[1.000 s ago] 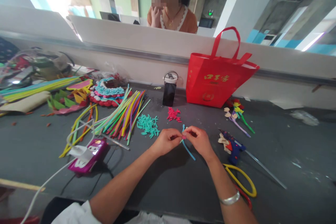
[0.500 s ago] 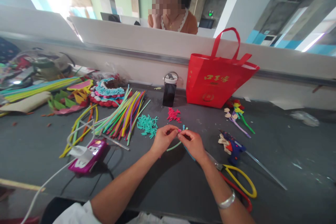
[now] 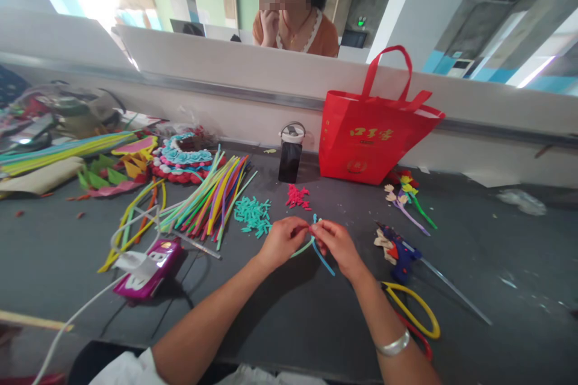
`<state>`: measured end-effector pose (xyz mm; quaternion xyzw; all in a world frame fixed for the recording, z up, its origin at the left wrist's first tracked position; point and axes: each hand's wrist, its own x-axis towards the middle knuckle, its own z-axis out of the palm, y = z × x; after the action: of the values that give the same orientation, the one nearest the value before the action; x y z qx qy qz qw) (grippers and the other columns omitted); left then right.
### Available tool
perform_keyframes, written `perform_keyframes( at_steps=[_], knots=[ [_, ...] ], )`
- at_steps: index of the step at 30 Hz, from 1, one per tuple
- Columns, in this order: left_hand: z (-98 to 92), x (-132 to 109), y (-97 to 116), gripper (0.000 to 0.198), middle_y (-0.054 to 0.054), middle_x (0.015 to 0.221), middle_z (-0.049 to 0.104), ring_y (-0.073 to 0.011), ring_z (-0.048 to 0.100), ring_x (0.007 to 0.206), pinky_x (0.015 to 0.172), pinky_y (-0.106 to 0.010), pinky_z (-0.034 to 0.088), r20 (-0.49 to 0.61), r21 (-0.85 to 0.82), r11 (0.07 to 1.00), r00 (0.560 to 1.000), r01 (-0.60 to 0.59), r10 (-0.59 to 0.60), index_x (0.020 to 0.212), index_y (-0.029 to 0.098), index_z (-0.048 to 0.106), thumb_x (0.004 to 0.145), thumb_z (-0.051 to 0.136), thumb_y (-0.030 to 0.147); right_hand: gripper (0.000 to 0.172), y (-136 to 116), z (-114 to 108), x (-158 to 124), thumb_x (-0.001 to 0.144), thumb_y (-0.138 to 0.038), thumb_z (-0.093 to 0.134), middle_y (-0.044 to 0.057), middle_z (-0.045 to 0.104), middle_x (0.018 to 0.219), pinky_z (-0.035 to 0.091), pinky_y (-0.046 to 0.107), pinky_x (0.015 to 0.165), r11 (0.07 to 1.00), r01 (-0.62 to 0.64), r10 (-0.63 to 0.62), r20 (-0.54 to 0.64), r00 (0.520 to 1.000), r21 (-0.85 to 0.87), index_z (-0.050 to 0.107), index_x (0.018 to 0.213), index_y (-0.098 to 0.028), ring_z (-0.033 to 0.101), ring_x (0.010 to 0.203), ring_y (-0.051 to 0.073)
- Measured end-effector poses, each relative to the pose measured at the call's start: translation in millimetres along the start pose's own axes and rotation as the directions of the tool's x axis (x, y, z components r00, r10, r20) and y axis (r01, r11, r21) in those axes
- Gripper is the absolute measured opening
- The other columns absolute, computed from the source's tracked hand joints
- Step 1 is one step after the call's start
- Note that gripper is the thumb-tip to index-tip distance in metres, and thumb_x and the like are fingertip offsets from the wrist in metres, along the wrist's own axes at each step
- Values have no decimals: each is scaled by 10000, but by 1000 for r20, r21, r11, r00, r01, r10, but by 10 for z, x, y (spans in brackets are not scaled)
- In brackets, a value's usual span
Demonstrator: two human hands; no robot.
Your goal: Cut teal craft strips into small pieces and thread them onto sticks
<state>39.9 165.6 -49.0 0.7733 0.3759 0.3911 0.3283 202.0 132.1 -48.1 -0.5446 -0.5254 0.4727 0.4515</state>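
My left hand (image 3: pixel 283 243) and my right hand (image 3: pixel 336 245) meet fingertip to fingertip over the dark table, both pinched. Whatever sits between the fingertips is too small to make out. Under and between the hands lie a pale green stem (image 3: pixel 302 248) and a blue stem (image 3: pixel 324 260), whose blue tip shows just above the fingers. Left of my left hand is a pile of short teal pieces (image 3: pixel 253 215). Just beyond the hands lies a smaller pile of red-pink pieces (image 3: pixel 298 197).
Coloured strips (image 3: pixel 217 198) and a purple power socket (image 3: pixel 149 271) with a white cable lie left. A black bottle (image 3: pixel 290 159) and red bag (image 3: pixel 361 138) stand behind. Right are small flowers (image 3: pixel 409 187), a glue gun (image 3: pixel 403 258) and scissors (image 3: pixel 418 310), partly under my forearm.
My hands have shifted slightly and stay together. The blue stem shows more between them, and my right forearm now covers the scissors' blades.
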Motion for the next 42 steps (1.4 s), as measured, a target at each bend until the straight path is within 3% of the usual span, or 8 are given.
perform_keyframes(
  at_steps=[8,12,16,24,30,33,36,42],
  knots=[
    [-56,20,20,143,30,603,515,-89,420,552,533,-219,306,136,-154,974,980,168,-148,732,151,624,788,552,261,157,-88,-8,-37,853,-305,541,-25,527,668,393,231,593,889,293,-300,36,953,-351,572,744,-197,491,620,122],
    [-151,33,53,180,88,512,355,-44,219,421,424,-208,157,413,-491,670,826,556,-383,741,159,560,702,640,315,150,-137,-19,-72,898,-250,489,3,532,748,400,254,680,762,459,-452,133,882,-456,560,774,-204,501,713,141],
    [-247,45,77,174,120,472,202,-34,99,410,409,-204,79,665,-574,363,676,734,-315,722,169,515,648,665,221,175,-163,-24,-92,929,-250,456,17,538,770,412,275,728,705,556,-524,205,827,-440,548,784,-216,511,753,156],
    [-249,44,83,217,107,502,218,-24,123,408,402,-195,63,599,-642,353,732,681,-323,717,162,510,698,686,287,187,-112,19,-75,939,-256,445,17,537,762,415,281,724,712,536,-544,127,829,-454,549,789,-218,510,755,158],
    [-227,50,-29,240,115,489,156,-28,67,415,395,-190,58,747,-578,223,619,785,-241,635,170,438,669,668,230,175,-102,-7,-67,931,-255,463,36,581,813,422,299,779,675,571,-552,194,811,-467,585,811,-221,544,813,173],
    [-169,47,-14,201,113,492,210,-32,104,412,400,-195,78,630,-631,334,713,701,-307,703,168,499,662,673,258,180,-107,-18,-58,925,-301,478,35,597,820,439,280,741,745,505,-505,125,854,-437,604,825,-221,562,790,166],
    [-117,50,20,210,79,519,361,-43,230,428,415,-196,163,314,-550,664,862,506,-398,736,155,566,708,651,346,233,-78,-1,-43,916,-392,480,10,595,737,438,242,604,876,326,-346,7,938,-356,614,852,-213,552,653,140],
    [-86,42,-3,225,12,632,555,-94,436,572,533,-209,321,102,-196,968,985,156,-138,756,142,640,818,535,331,343,-3,54,-21,865,-506,505,-57,445,508,331,199,425,983,89,-89,8,996,-160,592,738,-199,413,448,92]
  ],
)
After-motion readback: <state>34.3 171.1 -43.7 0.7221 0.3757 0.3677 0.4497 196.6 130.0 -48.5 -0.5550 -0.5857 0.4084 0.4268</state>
